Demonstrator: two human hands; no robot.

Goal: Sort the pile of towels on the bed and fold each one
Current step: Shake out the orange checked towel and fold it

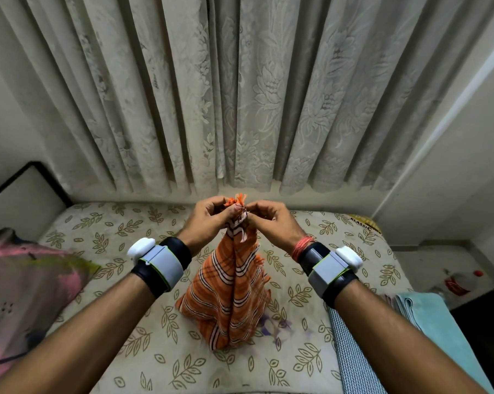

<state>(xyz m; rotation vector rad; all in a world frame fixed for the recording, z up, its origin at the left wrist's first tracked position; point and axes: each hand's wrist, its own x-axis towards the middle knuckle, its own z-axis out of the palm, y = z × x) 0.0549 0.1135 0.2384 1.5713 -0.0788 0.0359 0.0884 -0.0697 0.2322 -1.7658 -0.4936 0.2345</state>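
Towel [226,294] on bed [143,351]; pillow [26,280] left, folded towels [428,317] right, curtain [240,95] behind.

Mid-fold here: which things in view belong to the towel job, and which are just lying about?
Part of the job: orange striped towel, pinched at its top by left hand and right hand; grey towel and blue towel lying at the right edge of the bed.

Lying about: pink cloth on the left; bottle off to the right; curtain.
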